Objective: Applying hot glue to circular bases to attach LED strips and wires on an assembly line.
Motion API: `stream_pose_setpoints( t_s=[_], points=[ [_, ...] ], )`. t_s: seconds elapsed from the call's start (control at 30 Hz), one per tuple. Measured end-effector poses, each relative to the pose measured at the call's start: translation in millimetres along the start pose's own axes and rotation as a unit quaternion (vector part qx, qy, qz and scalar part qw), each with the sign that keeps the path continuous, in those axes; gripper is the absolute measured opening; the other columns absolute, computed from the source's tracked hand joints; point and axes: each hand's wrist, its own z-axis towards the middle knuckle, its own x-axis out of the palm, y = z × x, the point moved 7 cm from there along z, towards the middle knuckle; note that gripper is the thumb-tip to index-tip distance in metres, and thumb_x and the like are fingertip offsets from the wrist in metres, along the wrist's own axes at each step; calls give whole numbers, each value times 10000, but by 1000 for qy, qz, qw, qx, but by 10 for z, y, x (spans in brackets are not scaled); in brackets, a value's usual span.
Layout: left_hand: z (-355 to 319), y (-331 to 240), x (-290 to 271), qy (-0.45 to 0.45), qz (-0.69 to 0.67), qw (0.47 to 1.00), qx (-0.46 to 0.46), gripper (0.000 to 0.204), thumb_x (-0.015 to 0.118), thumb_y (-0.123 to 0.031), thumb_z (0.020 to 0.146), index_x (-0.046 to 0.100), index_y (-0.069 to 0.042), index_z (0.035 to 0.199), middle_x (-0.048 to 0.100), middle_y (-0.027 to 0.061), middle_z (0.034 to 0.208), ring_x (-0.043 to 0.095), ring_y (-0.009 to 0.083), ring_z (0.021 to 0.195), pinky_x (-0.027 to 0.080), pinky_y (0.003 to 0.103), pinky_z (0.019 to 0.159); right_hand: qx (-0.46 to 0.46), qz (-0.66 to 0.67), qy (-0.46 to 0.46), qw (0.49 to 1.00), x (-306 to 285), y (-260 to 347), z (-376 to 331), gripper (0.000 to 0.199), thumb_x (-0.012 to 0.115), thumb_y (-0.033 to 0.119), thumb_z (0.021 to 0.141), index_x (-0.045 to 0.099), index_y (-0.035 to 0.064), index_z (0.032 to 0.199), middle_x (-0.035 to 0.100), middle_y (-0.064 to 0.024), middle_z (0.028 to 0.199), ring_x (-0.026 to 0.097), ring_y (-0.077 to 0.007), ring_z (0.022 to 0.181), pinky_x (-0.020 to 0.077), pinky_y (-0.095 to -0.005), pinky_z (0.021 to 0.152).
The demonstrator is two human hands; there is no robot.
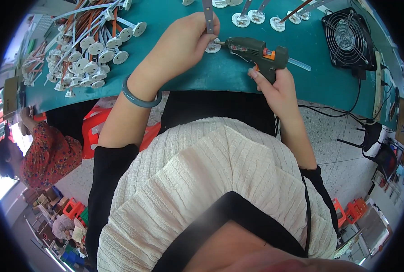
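My left hand [181, 45] is closed on a flat grey strip [208, 17] with small squares along it. The strip stands upright on a white round base [213, 48] on the table. My right hand [276, 88] grips the handle of a dark green hot glue gun [252, 49], with a thumb around its grip. The gun's nozzle points left and reaches the foot of the strip, at the base; whether it touches cannot be made out. A clear glue stick [299, 64] juts from the gun's rear.
A heap of strips with white round bases [82, 65] lies at the left on the green table [184, 82]. Several more bases [241, 20] stand along the back. A black fan [348, 38] is at the right, its cables hanging down. Another person [50, 149] sits at far left.
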Motion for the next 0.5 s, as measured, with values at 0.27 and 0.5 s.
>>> stream_pose_setpoints(
  t_s=[0.27, 0.5],
  points=[
    [100, 15, 13, 93, -51, 994, 27, 102, 586, 23, 865, 559, -21, 952, 624, 141, 824, 636, 315, 782, 497, 365, 698, 12, 42, 8, 999, -5, -28, -32, 281, 652, 94, 921, 606, 2, 1182, 688, -32, 977, 531, -52, 672, 444, -209, 583],
    [106, -41, -25, 83, -15, 995, 56, 80, 620, 28, 851, 589, -2, 919, 631, 141, 829, 647, 306, 779, 502, 347, 674, 23, 49, 10, 998, -42, -72, -43, 272, 653, 99, 919, 590, -9, 1160, 682, -39, 955, 533, -56, 664, 445, -214, 583]
  ],
)
